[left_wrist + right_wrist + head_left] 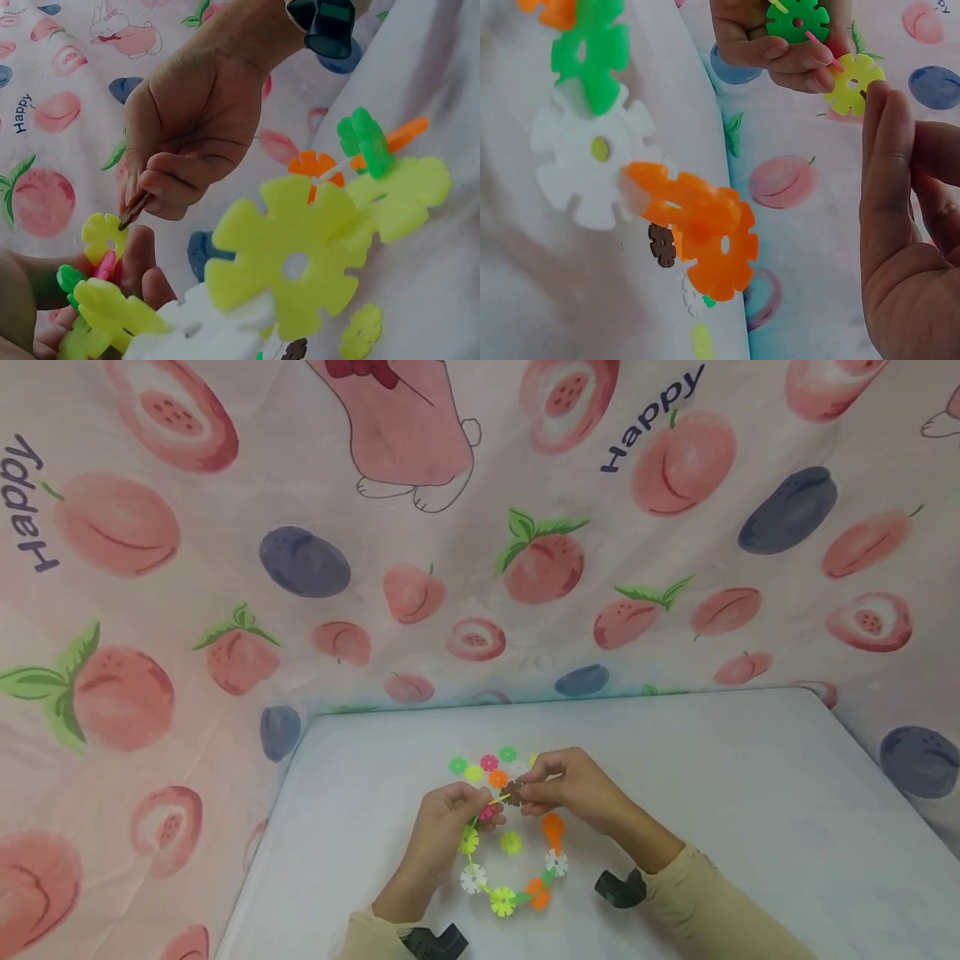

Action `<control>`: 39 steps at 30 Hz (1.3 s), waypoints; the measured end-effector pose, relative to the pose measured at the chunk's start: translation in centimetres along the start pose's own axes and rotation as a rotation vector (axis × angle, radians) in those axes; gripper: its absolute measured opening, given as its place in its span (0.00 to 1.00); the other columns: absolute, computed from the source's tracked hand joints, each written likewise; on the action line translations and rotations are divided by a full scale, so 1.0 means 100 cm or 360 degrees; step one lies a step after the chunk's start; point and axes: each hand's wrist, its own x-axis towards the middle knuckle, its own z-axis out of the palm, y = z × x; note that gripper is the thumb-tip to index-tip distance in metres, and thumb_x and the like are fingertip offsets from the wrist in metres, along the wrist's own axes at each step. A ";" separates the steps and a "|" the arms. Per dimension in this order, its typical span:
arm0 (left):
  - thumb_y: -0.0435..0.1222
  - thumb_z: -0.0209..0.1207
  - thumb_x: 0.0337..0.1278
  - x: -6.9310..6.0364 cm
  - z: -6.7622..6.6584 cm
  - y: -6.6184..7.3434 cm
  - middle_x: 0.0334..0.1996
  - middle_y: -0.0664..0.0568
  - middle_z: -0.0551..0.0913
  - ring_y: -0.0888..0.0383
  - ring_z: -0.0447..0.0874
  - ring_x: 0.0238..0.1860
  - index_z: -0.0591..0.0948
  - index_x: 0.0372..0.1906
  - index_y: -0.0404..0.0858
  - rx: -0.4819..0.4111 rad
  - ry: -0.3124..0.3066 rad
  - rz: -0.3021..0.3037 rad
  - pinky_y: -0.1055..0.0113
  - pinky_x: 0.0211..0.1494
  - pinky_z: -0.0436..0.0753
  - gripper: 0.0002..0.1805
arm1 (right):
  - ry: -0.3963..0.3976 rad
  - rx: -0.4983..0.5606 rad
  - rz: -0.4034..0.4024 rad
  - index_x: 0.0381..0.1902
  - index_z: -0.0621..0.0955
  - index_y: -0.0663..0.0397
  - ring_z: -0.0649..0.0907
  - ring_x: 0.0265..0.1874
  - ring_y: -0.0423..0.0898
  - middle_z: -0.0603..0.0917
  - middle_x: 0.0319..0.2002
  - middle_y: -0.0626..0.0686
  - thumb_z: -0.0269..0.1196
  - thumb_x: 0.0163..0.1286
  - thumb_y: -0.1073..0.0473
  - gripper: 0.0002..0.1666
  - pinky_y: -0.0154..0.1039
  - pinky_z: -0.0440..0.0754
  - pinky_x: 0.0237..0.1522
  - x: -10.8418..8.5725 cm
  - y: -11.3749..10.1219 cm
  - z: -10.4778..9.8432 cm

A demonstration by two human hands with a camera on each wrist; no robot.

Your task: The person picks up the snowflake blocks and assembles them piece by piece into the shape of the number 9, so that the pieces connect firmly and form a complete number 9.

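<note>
My left hand (442, 818) holds one end of a curved chain of interlocked notched flower discs, with a green disc (799, 21) and a pink disc (823, 49) at its fingers. A yellow disc (855, 84) sticks out past the pink one at that end. My right hand (566, 781) pinches a brown disc (513, 793) between thumb and fingers. The brown disc's edge meets the yellow disc (101, 236); how deep it sits in a slot cannot be told. The chain hangs round through white discs (473, 878), a yellow disc (503, 902) and orange discs (552, 828).
Loose discs lie beyond the hands, among them a green disc (458, 765), a pink disc (489, 763) and an orange disc (498, 778). One loose yellow disc (512, 843) shows inside the chain's curve. A fruit-print cloth (450, 527) rises behind the white table (750, 793).
</note>
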 end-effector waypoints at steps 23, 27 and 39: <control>0.36 0.46 0.79 0.001 0.001 -0.003 0.53 0.38 0.85 0.55 0.87 0.38 0.80 0.59 0.35 0.0043 -0.0320 -0.0021 0.65 0.47 0.87 0.17 | -0.0016 -0.0186 -0.0007 0.43 0.88 0.53 0.86 0.36 0.63 0.88 0.40 0.59 0.70 0.68 0.52 0.12 0.45 0.88 0.41 0.011 0.022 -0.008; 0.34 0.45 0.79 -0.001 -0.001 0.000 0.58 0.36 0.83 0.56 0.84 0.38 0.78 0.64 0.38 0.0030 -0.0373 -0.0002 0.65 0.43 0.86 0.18 | 0.0083 -0.0192 0.0051 0.48 0.86 0.57 0.85 0.38 0.63 0.86 0.43 0.66 0.69 0.69 0.51 0.16 0.46 0.86 0.43 0.017 0.033 -0.022; 0.33 0.34 0.82 -0.005 -0.014 0.009 0.70 0.34 0.68 0.58 0.82 0.37 0.62 0.78 0.46 -0.0206 -0.0575 0.0004 0.65 0.46 0.86 0.26 | 0.0145 -0.0656 0.0161 0.45 0.89 0.42 0.82 0.45 0.44 0.88 0.44 0.43 0.68 0.69 0.51 0.09 0.45 0.83 0.53 0.032 0.074 -0.036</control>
